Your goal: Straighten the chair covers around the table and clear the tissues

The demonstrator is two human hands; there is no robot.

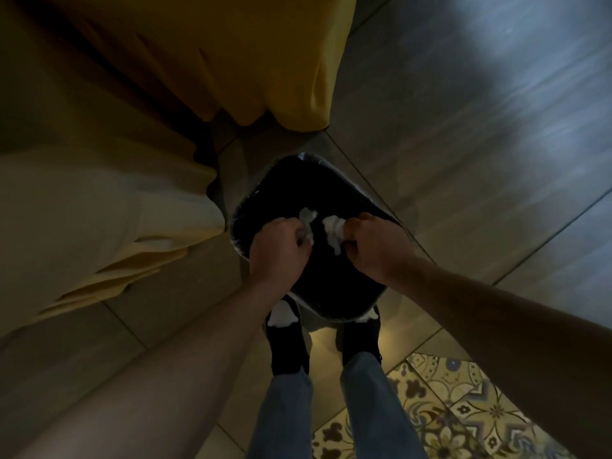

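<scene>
Two hands over the black-lined bin (pixel 265 180), left hand (pixel 281 251) and right hand (pixel 377 246) each clenched on a crumpled white tissue (pixel 308 217) (pixel 332 226) sticking out beyond the knuckles, yellow chair covers (pixel 231 61) farther ahead

Two bare forearms reach forward and down, converging toward twelve o'clock. The left hand (pixel 280 246) and right hand (pixel 377 245) sit side by side, knuckles up, fingers curled tight, each pinching something white. Below, at six o'clock, two jeans-clad legs and dark shoes.
</scene>
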